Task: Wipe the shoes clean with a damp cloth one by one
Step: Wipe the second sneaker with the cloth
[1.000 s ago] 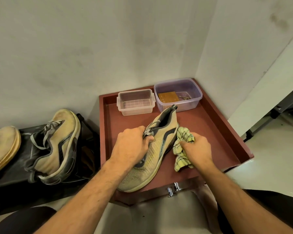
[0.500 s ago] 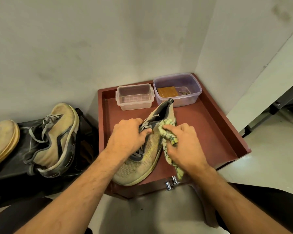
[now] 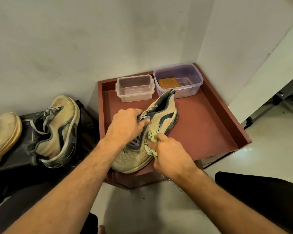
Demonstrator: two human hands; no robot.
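Shoe (image 3: 161,115): tan knit trainer, dark trim, grey laces, lay between both hands, toe toward the person | cloth (image 3: 150,141): yellow-white, bunched under the right hand (image 3: 169,154), pressed on shoe's side | left hand (image 3: 123,127) gripped the laces.

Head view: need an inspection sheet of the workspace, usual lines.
Surface: red-brown tray top of a small cabinet, raised rim.
Job's things: tan shoe lying on the tray, heel toward the wall; yellow cloth pressed on its side. Two more tan shoes on a black stand to the left.
Clutter: clear tub, looks empty; purple-tinted tub holding a brown pad and small bits.
Hands: left hand grips the shoe at the laces; right hand holds the cloth.
Cables: nothing seen.
Surroundings: wall corner behind; pale floor; dark frame at far right.
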